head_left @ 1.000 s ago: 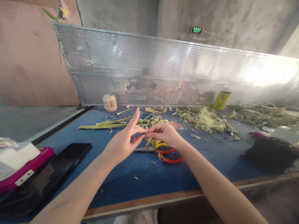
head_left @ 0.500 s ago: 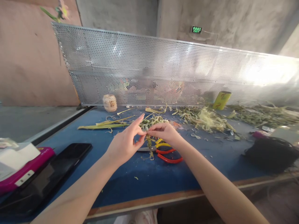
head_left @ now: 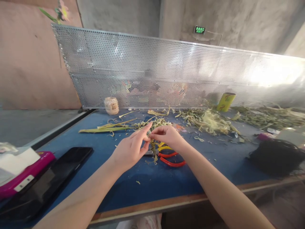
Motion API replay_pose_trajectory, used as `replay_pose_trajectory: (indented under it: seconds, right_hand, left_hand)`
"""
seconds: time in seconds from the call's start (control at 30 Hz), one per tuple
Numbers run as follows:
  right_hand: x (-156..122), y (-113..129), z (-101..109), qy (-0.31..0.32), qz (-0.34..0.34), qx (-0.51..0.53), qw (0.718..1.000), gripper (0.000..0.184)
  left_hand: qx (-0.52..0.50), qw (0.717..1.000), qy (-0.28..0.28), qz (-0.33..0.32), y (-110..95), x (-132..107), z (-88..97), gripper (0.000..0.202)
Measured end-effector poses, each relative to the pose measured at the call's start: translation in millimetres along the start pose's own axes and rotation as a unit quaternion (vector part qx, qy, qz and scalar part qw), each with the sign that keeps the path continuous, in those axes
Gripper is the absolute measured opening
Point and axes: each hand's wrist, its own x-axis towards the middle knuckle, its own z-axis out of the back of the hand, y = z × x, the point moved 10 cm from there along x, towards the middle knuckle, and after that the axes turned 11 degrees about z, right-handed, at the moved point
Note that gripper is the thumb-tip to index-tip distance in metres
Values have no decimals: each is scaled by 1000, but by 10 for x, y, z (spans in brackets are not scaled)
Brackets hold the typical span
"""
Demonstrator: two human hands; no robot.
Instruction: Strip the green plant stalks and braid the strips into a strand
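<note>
A short braid of dried greenish-yellow plant strips (head_left: 153,148) hangs from my fingertips over the table. My left hand (head_left: 130,149) is closed in a pinch at the braid's upper end, its index finger pointing forward. Against it, my right hand (head_left: 167,136) pinches the same end with thumb and fingers. The exact grip point is hidden between the fingertips. Just beneath the braid lie scissors with red and yellow handles (head_left: 172,163), their blades partly covered. Behind my hands is a heap of dried plant strips (head_left: 160,122).
Long pale green leaves (head_left: 105,129) and a twine spool (head_left: 111,106) lie at left, with a black phone (head_left: 69,168) and magenta power strip (head_left: 35,170) nearer. At right are more dried strips (head_left: 209,122), a yellow-green container (head_left: 226,102) and a black bundle (head_left: 276,156). A perforated metal screen (head_left: 133,60) stands behind.
My left hand's raised index finger has come down and forward, and its fingers are closer together. My right hand stays pinched at the braid. The view has shifted slightly.
</note>
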Motion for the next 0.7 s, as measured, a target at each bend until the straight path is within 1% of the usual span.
replay_pose_trajectory:
  seconds: [0.07, 0.13, 0.17, 0.23, 0.3, 0.43, 0.57, 0.7]
  right_hand:
    - [-5, 41, -39, 12, 7, 27, 1000, 12]
    - [-12, 95, -83, 27, 20, 51, 998, 10]
    - [-16, 118, -103, 34, 27, 57, 997, 10]
    - [-22, 143, -131, 47, 33, 63, 996, 9]
    - [-25, 143, -149, 58, 33, 62, 996, 9]
    - [-18, 143, -124, 58, 35, 34, 997, 8]
    - [-17, 167, -104, 59, 50, 7, 997, 8]
    - [-22, 210, -101, 64, 83, -21, 994, 7]
  left_hand:
    - [-70, 996, -21, 55, 73, 34, 75, 68]
    - [-148, 981, -38, 118, 184, 54, 130, 71]
    - [-179, 973, -28, 144, 231, 61, 112, 71]
    - [-216, 960, 19, 180, 292, 64, 24, 67]
    - [-232, 951, 55, 198, 319, 56, -42, 65]
    - [-255, 940, 51, 219, 353, 42, -29, 66]
    - [-259, 937, 65, 224, 341, 48, -49, 65]
    - [-270, 932, 70, 231, 362, 46, -52, 64]
